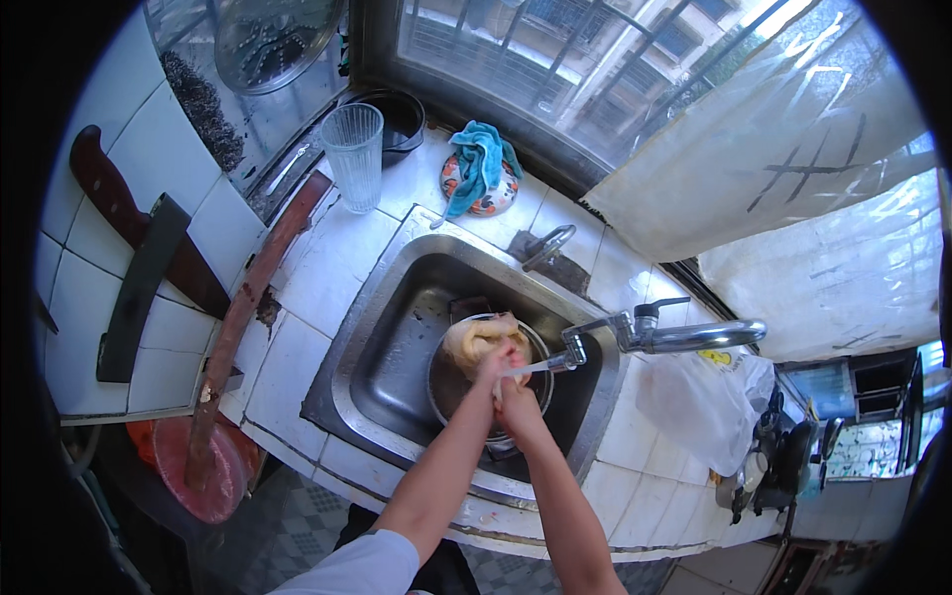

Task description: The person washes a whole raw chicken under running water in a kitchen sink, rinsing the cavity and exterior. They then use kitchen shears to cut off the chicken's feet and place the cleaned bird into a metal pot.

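My left hand (500, 366) and my right hand (515, 401) meet under the stream of water from the chrome faucet (632, 331). A pale piece shows between them, and they seem to grip part of the raw poultry (476, 343), which is pale yellow and lies in a round metal pot (440, 394). That pot stands in the stainless steel sink (387, 357). The fingers are partly hidden by one another and by the water, so the exact hold is unclear.
Behind the sink stand a ribbed clear glass (353, 160), a dark pot (405, 123) and a teal cloth (478, 163) on a floral object. A white plastic bag (699, 401) lies at the right. Large knives (141, 290) hang at the left wall.
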`<state>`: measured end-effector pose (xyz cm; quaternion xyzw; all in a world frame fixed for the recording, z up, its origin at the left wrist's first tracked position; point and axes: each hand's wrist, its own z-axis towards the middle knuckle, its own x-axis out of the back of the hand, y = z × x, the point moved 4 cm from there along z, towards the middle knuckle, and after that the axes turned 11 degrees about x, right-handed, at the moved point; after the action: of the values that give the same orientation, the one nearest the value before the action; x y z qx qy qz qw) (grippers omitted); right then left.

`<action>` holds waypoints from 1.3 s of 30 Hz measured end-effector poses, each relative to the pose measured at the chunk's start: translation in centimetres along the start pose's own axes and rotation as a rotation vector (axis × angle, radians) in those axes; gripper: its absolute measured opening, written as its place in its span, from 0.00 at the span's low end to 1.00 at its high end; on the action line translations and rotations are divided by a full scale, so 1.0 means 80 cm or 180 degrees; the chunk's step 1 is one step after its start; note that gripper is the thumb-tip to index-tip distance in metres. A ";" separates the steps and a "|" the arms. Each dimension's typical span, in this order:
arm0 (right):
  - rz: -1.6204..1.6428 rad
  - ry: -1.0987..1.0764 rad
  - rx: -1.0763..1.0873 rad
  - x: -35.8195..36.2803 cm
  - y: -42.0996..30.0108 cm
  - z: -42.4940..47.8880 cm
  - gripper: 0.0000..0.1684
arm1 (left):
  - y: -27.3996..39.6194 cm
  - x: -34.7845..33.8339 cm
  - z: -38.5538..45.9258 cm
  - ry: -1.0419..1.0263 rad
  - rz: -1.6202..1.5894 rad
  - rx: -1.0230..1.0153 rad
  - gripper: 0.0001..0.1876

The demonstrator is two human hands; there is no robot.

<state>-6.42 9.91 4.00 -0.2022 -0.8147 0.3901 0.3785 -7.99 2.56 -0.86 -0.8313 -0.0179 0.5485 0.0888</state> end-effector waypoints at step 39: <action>-0.1505 -0.1134 0.1551 -0.089 -0.042 -0.066 0.09 | 0.021 -0.297 -0.239 0.1970 0.3768 -0.0629 0.12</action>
<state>2.03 5.93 5.51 0.1581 -0.7752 0.5033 0.3475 -0.05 -4.59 27.79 -0.8239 0.4168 0.2370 -0.3021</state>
